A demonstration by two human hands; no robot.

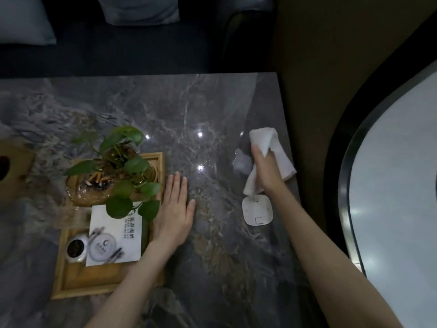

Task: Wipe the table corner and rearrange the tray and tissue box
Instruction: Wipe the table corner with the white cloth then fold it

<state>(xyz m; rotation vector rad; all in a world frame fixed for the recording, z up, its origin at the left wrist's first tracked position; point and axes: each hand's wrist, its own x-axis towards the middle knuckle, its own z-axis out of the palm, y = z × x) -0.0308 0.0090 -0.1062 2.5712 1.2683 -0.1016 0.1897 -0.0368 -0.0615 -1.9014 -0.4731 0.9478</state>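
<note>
My right hand (264, 172) grips a white cloth (264, 140) and presses it on the dark marble table (208, 110) near its right edge. My left hand (176, 209) lies flat and open on the table, its edge against the right side of the wooden tray (71, 282). The tray holds a potted green plant (123, 159), a glass ashtray with cigarette butts (97, 183), a white card (118, 235) and a small round tin (75, 248). A wooden tissue box (11, 164) sits at the far left, partly cut off by the frame.
A white square device (257, 210) lies on the table just below the cloth. A dark sofa with pale cushions (142, 10) runs along the far side. To the right, past a brown gap, curves a pale black-rimmed surface (397, 185).
</note>
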